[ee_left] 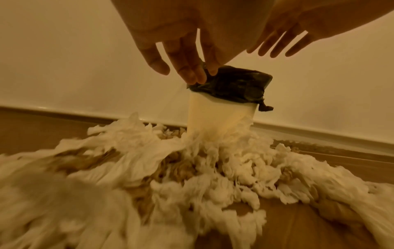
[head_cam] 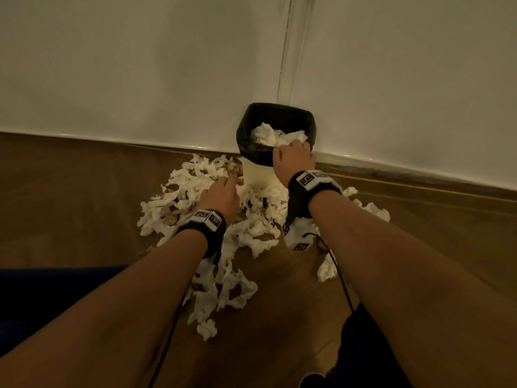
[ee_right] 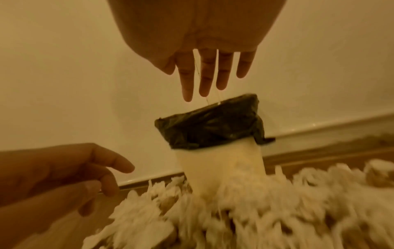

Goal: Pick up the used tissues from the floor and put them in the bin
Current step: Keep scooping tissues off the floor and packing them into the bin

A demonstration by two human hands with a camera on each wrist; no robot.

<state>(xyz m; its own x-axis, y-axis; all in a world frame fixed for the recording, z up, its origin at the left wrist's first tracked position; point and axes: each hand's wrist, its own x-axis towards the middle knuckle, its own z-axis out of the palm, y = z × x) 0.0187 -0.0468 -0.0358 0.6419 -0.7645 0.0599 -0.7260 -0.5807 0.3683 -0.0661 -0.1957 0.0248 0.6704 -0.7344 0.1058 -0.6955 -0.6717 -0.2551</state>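
A small white bin (head_cam: 256, 172) with a black liner (head_cam: 251, 147) stands against the wall, with crumpled tissues (head_cam: 267, 134) showing at its top. A big pile of used white tissues (head_cam: 253, 224) covers the floor in front of and around it. My right hand (head_cam: 296, 146) hovers at the bin's near right rim; in the right wrist view its fingers (ee_right: 205, 79) are straight and hold nothing. My left hand (head_cam: 227, 184) is low over the pile, just left of the bin. Its fingers (ee_left: 183, 60) are straight and hold nothing.
Brown wooden floor (head_cam: 70, 197) meets a white wall (head_cam: 140, 65) and skirting board (head_cam: 419, 169) just behind the bin. Stray tissues (head_cam: 326, 270) (head_cam: 207, 329) lie nearer to me. A black cable (head_cam: 340, 275) trails from my right wrist. Dark blue cloth (head_cam: 42, 298) fills the lower left.
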